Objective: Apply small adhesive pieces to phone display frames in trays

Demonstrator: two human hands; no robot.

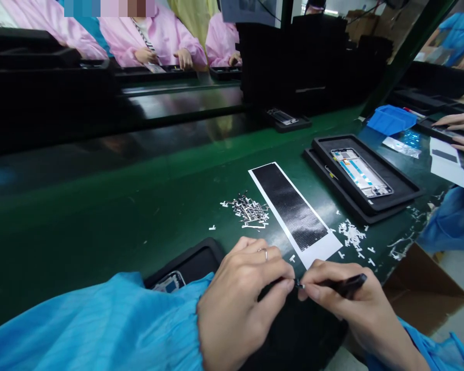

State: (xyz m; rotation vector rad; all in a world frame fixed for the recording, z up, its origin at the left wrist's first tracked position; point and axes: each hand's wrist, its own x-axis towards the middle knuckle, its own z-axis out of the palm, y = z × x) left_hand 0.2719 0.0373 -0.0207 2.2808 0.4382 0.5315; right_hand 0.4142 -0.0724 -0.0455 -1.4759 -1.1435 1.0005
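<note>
Both bare hands, the left hand [243, 293] and the right hand [367, 312], met in a fingertip pinch at a tiny dark-and-white piece [299, 285], just nearer than the long white-bordered black sheet [294, 206]. The right also gripped a slim black pen-like tool [351, 285] (awkward company for so small a piece), which could have knocked it loose. Near-left of the sheet, the loose blue sleeve [119, 319] risked snagging the black foam tray [214, 251] it partly covered. Small white T-shaped tabs [351, 234] to the sheet's right and thin silvery strips [249, 210] to its left could have scattered under a careless knuckle. Far-right of the sheet, a silver rectangular frame [361, 172] lay beyond easy knocks.
</note>
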